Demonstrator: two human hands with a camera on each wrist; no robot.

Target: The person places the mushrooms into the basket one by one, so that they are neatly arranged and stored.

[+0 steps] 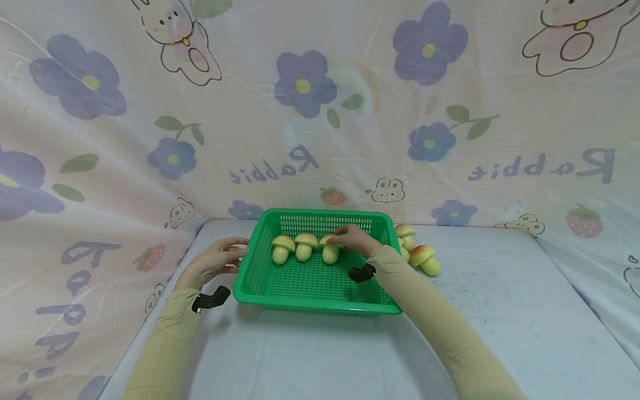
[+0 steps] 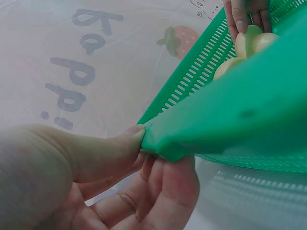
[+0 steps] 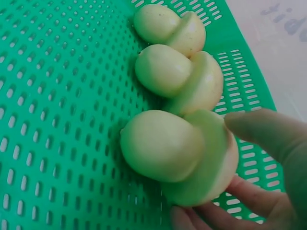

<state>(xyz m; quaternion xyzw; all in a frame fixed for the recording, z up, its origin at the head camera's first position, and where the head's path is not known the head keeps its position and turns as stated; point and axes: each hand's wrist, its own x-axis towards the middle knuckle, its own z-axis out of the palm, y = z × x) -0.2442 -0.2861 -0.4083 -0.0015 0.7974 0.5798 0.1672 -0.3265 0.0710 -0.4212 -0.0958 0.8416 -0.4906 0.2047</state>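
A green plastic basket with slotted walls stands on the table, three toy mushrooms in a row along its far side. The left hand is at the basket's left end; in the left wrist view its thumb and fingers pinch the green rim. Inside the basket, the right hand grips the cap of the rightmost mushroom, thumb on one side and fingers curled under the other. Beside it lie the middle mushroom and the left mushroom, stems toward the front.
More toy mushrooms lie on the white table just right of the basket, partly hidden behind its wall and the right forearm. A printed cloth with flowers and rabbits hangs behind the table and along its left side.
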